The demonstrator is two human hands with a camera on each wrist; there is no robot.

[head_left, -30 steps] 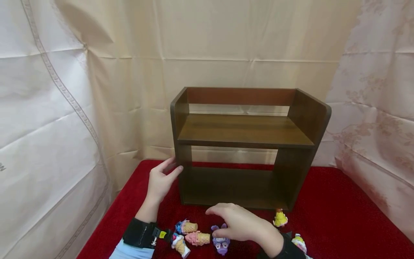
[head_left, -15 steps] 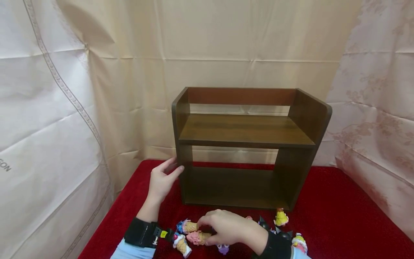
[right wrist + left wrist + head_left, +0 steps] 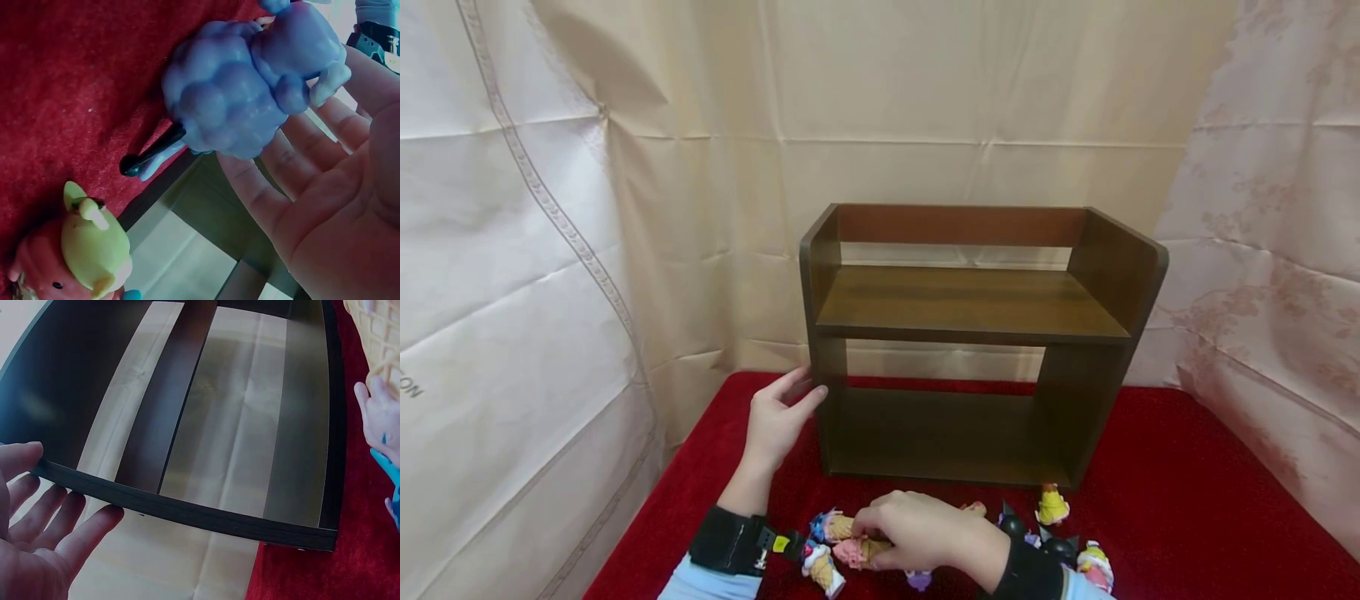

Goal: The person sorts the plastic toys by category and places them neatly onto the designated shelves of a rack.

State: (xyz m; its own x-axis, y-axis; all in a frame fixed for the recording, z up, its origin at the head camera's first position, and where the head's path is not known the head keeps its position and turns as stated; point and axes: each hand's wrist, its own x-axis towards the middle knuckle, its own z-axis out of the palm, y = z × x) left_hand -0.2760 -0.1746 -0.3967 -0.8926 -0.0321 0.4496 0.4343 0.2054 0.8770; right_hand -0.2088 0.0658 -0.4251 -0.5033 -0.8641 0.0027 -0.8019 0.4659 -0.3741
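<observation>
My left hand [image 3: 771, 425] holds the left side panel of a dark brown two-tier bookshelf [image 3: 973, 300]; in the left wrist view the thumb lies on one face and the fingers [image 3: 94, 534] on the other. Low over the cloth, my right hand [image 3: 928, 533] pinches the cone of a pink ice cream toy [image 3: 850, 552] between thumb and index finger. A purple toy figure [image 3: 919, 579] lies mostly hidden under that hand; its bumpy body [image 3: 225, 87] blocks the fingertips in the right wrist view. Close beside lie a blue-topped ice cream toy [image 3: 831, 527] and a white-topped one [image 3: 822, 568].
Toward the right stand a yellow toy [image 3: 1051, 505], two black toys with pointed tips [image 3: 1012, 525] and a toy in yellow, white and pink [image 3: 1096, 567]. Red cloth [image 3: 1195, 500] covers the table. Cream curtains [image 3: 970, 100] hang behind, paler sheets at both sides.
My right hand has come down and left from above the purple toy onto the pink ice cream toy, uncovering black toys at right. The left hand keeps its hold on the bookshelf.
</observation>
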